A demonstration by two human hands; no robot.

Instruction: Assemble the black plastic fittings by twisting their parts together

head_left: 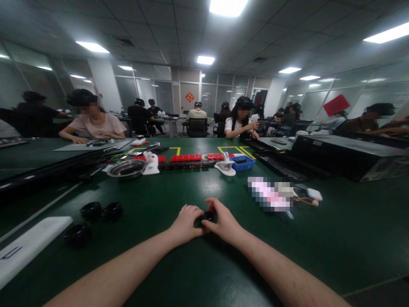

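Observation:
A small black ring-shaped piece (208,216) is at the middle of the green table, largely covered by my fingers. My left hand (188,222) curls round its left side, the thumb reaching along the near edge. From the right, my right hand (225,219) closes on it with the index finger arched over the far side and the thumb in front. The fingertips of both hands nearly meet. Off to the left lie three glossy black round pieces of similar look: one (91,210), a second touching it (112,212) and a nearer one (77,235).
A white flat board (35,245) lies at the left. Farther back stand a metal bowl (126,169), white clamps (151,163), red strips (186,157) and a blue basket (243,163). Black casings (345,155) fill the far right. People sit at tables beyond.

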